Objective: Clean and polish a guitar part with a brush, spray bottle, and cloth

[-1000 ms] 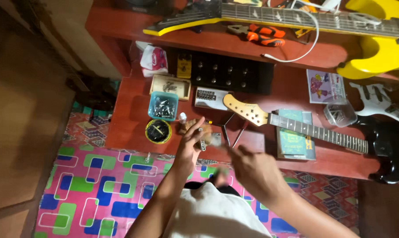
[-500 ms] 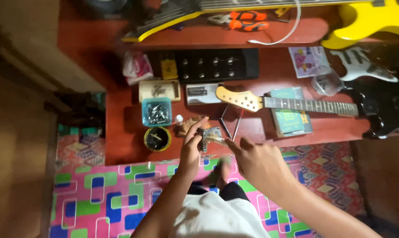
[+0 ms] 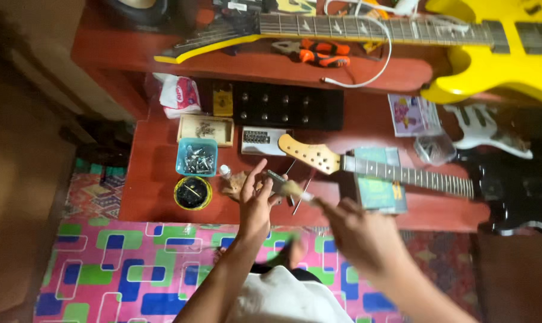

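My left hand (image 3: 256, 203) is raised over the front edge of the red workbench (image 3: 157, 161) and pinches a small dull metal part (image 3: 277, 181) between thumb and fingers. My right hand (image 3: 357, 230) is blurred and holds a thin brush or tool (image 3: 295, 190) whose tip touches that part. Just behind the hands lies a guitar neck (image 3: 396, 170) with a pale wooden headstock (image 3: 307, 154). A small white bottle (image 3: 225, 172) stands left of my left hand.
A blue tub of screws (image 3: 197, 157), a round yellow-rimmed dish (image 3: 192, 192) and a wooden box (image 3: 205, 129) sit left. Behind: a black strip with knobs (image 3: 286, 104), a yellow guitar (image 3: 462, 42), orange pliers (image 3: 319, 55), a white cable. A colourful mat (image 3: 121, 269) covers the floor.
The view has shifted and tilted, so the bench sits lower and closer. My right hand moved right and back from the part; my left hand still holds it up.
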